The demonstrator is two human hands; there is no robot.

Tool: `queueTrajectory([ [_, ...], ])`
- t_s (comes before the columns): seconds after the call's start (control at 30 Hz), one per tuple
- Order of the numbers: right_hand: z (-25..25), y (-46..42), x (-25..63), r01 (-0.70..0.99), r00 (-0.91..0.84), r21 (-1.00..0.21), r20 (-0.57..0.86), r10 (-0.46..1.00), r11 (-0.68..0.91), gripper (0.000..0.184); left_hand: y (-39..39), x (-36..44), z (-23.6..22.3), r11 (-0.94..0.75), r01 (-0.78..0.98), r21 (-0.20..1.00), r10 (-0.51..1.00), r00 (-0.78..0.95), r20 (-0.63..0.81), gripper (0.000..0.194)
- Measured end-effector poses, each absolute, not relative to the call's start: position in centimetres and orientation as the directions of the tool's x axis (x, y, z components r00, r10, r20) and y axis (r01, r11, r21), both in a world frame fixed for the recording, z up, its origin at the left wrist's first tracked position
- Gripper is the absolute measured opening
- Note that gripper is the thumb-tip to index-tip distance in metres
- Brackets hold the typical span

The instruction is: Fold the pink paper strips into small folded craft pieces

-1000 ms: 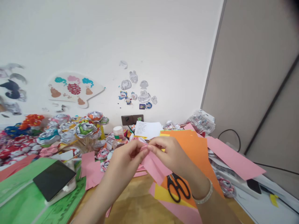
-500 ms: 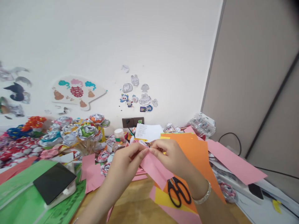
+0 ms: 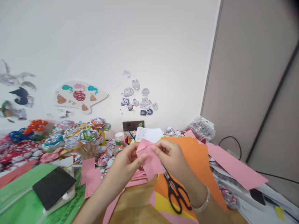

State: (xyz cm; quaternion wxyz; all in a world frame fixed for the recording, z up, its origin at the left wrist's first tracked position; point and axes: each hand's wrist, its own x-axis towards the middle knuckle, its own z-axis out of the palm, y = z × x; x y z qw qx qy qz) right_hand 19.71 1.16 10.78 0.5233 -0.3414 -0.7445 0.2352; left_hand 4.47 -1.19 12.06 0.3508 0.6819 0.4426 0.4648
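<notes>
Between my two hands is a piece of pink paper (image 3: 151, 166), creased near its top edge and hanging down over the table. My left hand (image 3: 130, 160) pinches its left side, thumb lying on the front face. The fingertips of my right hand (image 3: 169, 155) grip the upper right edge. Just below my right hand, black-handled scissors (image 3: 176, 193) lie on orange and yellow paper (image 3: 167, 203). Pink paper strips (image 3: 139, 175) lie on the table behind and below my left hand.
Paper flowers (image 3: 86, 133) crowd the back left. A black flat device (image 3: 54, 186) lies on a green folder (image 3: 18, 193). A small bottle (image 3: 119, 141) stands behind my left hand. Orange sheets (image 3: 193, 158) and a long pink sheet (image 3: 235, 165) lie at the right, near a cable (image 3: 235, 140).
The pink paper has been turned up so its face shows between my hands. My left thumb has moved onto its front, and my hands are slightly farther apart.
</notes>
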Motion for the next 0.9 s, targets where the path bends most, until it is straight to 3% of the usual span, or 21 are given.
queueTrajectory([
  [0.07,10.4,1.5,19.5,0.203,-0.135,-0.748,0.617,0.775,0.631,0.020,-1.1,4.7,12.0,-0.301,0.306,0.903,0.943,0.235,0.234,0.020],
  [0.17,10.5,1.8,20.0,0.080,-0.169,-0.741,0.649,0.742,0.666,0.018,-1.1,4.8,12.1,-0.279,0.338,0.899,0.953,0.213,0.216,0.027],
  [0.27,11.1,1.6,21.1,0.117,-0.365,-0.561,0.743,0.561,0.819,0.023,-1.3,4.5,12.3,-0.276,0.252,0.927,0.956,0.169,0.239,0.022],
  [0.37,11.8,1.4,21.8,0.196,-0.574,-0.346,0.718,0.393,0.918,0.021,-1.5,4.2,12.6,-0.247,0.183,0.951,0.961,0.172,0.217,0.019],
  [0.53,11.9,1.2,21.6,0.285,-0.651,-0.260,0.654,0.385,0.923,0.016,-1.8,3.9,12.9,-0.216,0.129,0.968,0.960,0.209,0.187,0.021],
  [0.63,11.8,0.9,21.2,0.299,-0.606,-0.325,0.662,0.442,0.897,0.012,-1.8,3.9,12.9,-0.210,0.101,0.972,0.961,0.203,0.187,0.022],
  [0.77,11.7,0.5,20.5,0.291,-0.459,-0.568,0.623,0.633,0.770,0.010,-2.0,4.2,13.0,-0.215,0.066,0.974,0.964,0.175,0.201,0.018],
  [0.9,11.2,0.7,19.7,0.153,-0.327,-0.777,0.543,0.773,0.611,0.004,-2.0,4.4,12.9,-0.217,0.023,0.976,0.963,0.171,0.210,0.019],
])
